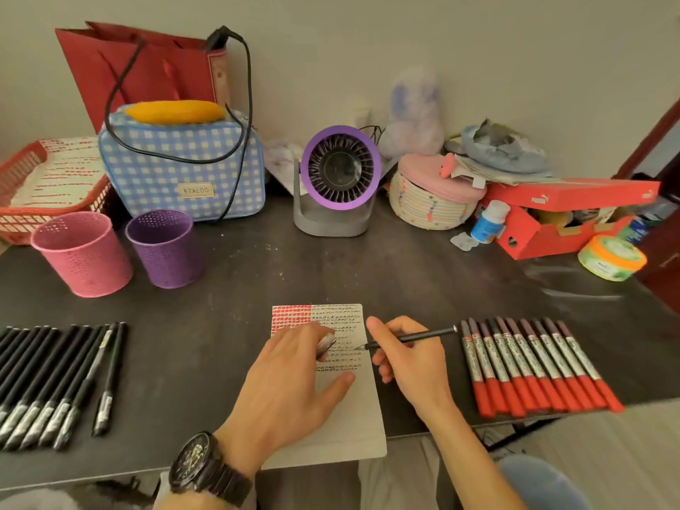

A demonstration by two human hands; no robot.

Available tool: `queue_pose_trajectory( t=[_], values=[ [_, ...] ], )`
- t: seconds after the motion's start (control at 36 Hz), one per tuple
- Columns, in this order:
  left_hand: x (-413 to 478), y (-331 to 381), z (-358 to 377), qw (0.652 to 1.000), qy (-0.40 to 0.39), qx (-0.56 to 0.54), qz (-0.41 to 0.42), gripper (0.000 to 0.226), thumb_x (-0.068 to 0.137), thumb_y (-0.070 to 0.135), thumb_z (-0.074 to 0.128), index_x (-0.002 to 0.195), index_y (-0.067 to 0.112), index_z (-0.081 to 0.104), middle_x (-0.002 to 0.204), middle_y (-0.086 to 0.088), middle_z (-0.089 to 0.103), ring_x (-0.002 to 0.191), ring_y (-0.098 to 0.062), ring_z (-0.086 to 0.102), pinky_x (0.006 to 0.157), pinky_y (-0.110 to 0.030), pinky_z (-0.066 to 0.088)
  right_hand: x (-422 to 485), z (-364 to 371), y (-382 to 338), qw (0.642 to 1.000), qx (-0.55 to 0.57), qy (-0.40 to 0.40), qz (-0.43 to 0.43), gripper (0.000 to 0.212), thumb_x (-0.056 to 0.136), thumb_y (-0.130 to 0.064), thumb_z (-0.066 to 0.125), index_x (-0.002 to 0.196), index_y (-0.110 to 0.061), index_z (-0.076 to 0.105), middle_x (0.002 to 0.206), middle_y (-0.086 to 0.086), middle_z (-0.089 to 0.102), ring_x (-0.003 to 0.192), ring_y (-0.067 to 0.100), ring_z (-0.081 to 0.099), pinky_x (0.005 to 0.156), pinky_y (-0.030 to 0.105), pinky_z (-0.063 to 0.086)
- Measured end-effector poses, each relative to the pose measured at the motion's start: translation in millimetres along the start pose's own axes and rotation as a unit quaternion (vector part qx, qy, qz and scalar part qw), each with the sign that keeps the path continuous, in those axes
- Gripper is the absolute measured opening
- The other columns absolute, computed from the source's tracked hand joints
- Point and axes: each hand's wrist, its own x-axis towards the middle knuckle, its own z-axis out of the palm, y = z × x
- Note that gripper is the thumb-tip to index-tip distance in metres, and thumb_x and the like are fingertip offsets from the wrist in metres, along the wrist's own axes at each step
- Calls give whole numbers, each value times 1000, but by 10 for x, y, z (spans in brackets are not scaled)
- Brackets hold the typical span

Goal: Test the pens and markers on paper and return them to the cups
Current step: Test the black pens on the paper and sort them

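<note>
while my right hand (408, 358) pinches a black pen (412, 337) tip-down on the paper (353, 417) on the dark table (331, 266), my left hand (290, 377) pins it, curled round a cap (326, 344); the checked bag (184, 171) reads "etaloo", the red box (574, 195) "puma".

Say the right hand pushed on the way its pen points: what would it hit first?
Probably the left hand, whose fingers hold a silvery cap just beyond the tip of the pen, over the paper.
</note>
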Motion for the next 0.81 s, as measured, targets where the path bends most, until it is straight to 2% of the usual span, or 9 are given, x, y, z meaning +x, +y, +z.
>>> queue_pose_trajectory(
  t=[0.14,0.33,0.44,0.81],
  values=[
    [46,-126,172,999,-42,23,-15,57,81,76,51,124,41,38,127,22,53,115,-5,50,99,-21,35,44,55,202,995,-60,70,-42,40,91,-22,75,57,-19,55,46,3,60,42,6,55,51,13,43],
    [21,-189,252,1000,-11,21,-13,58,79,74,55,123,37,44,116,22,56,106,-3,51,95,-14,27,70,60,278,990,-96,82,-57,40,88,-6,70,54,-17,50,46,6,57,41,2,54,49,10,39],
    [23,-188,244,1000,-16,17,-10,59,79,73,56,123,35,45,117,20,57,108,-5,52,96,-14,26,74,67,272,990,-103,71,-57,34,87,-6,70,58,-6,52,47,10,57,41,1,56,49,9,39],
    [19,-168,227,999,-25,15,-18,60,80,69,60,125,31,48,118,19,57,111,-6,52,97,-12,22,69,88,273,989,-119,67,-51,35,87,-7,70,57,-7,52,49,10,59,39,-1,53,44,7,36]
  ],
)
